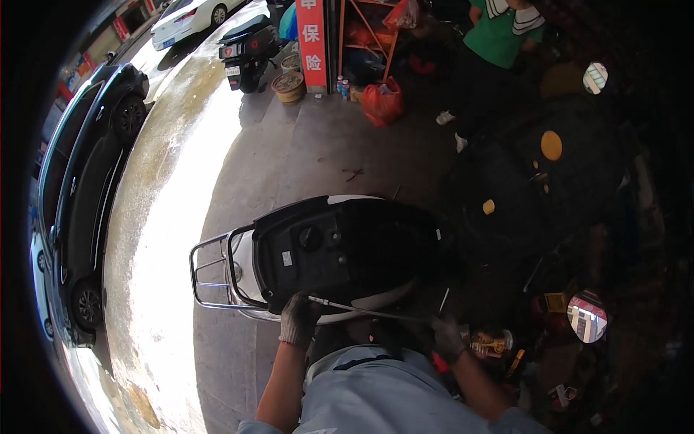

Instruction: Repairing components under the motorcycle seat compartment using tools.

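Head view: left hand (pixel 299 318) curls round one end of the long rod (pixel 361 311); right hand (pixel 449 340) is too dark to tell its grip. Best hold steady, off the scooter (pixel 340 246).

Beside the scooter (pixel 354 246), the left hand (pixel 299 317) is holding a thin rod (pixel 358 310), the right hand (pixel 448 340) apparently gripping its shadowed end.

A thin grey metal rod (pixel 376 313) runs from my left grip (pixel 299 317) to my right grip (pixel 448 338), along a black-and-white plastic scooter's (pixel 361 246) near side; a silver tubular metal rack (pixel 229 260) at its left end, a red plastic bag (pixel 382 103) behind.
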Motion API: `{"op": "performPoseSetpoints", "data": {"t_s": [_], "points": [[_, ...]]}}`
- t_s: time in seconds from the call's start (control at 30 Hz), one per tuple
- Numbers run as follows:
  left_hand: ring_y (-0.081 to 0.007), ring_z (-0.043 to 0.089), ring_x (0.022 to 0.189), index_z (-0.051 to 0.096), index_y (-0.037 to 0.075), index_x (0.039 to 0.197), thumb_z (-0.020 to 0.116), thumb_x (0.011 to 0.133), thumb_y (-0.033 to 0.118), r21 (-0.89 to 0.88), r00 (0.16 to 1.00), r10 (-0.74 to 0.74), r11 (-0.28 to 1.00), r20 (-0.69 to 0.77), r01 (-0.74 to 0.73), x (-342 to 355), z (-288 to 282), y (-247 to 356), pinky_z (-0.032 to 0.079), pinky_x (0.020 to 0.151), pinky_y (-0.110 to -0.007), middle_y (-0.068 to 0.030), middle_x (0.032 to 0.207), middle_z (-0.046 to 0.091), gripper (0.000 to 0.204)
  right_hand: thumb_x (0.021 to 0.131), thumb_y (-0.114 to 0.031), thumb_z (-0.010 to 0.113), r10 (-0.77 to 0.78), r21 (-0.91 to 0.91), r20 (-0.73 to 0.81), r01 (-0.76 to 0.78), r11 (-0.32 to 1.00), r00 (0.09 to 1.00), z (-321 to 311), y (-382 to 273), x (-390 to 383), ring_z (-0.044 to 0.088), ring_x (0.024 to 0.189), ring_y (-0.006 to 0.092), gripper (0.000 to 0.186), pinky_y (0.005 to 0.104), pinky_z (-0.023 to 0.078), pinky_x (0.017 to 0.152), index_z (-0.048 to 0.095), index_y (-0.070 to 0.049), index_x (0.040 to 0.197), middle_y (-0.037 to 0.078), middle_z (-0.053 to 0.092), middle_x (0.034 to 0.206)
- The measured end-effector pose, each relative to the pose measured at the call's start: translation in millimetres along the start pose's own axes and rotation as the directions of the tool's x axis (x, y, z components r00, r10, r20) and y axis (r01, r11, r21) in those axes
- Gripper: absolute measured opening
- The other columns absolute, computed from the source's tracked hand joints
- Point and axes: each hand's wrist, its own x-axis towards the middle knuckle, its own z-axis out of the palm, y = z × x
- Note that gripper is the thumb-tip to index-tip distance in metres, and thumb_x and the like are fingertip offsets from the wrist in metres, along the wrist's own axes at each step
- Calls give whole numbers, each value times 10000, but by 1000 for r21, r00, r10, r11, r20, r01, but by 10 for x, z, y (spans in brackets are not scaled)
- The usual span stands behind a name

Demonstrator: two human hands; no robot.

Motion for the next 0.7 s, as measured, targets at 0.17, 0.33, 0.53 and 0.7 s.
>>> {"op": "performPoseSetpoints", "data": {"t_s": [0.17,0.33,0.53,0.7], "points": [[-154,605,671,599,31,884,615,833,114,786,741,265,-228,618,-574,-180,769,141,482,567,-339,-103,720,589,98,914,-252,598,105,113,-63,-97,989,993,-559,402,-87,537,677,60,254,226,434,603,692,-55,1044,-9,648,867],[-128,581,584,605,40,890,580,904,251,834,960,-51,509,274,-211,-295,1329,-72,448,495,-264,-60,712,593,213,902,-215,609,-47,389,-148,102,916,988,-987,1180,-67,563,748,81,281,232,450,674,645,-42,1120,-5,642,885],[-154,589,604,616,37,951,565,877,118,862,777,-373,243,507,-446,-75,1212,-313,458,492,-279,-72,786,603,121,920,-196,586,-59,473,-317,212,855,946,-1040,1642,-544,596,882,111,288,235,479,750,629,-44,1161,36,648,1016],[-292,624,729,614,36,973,581,583,-110,537,366,-664,64,653,-841,229,947,-676,509,559,-368,-149,881,602,417,915,-138,575,159,752,-221,64,656,962,-796,1609,-1550,660,825,115,264,251,518,709,637,28,1111,79,687,943]]}}
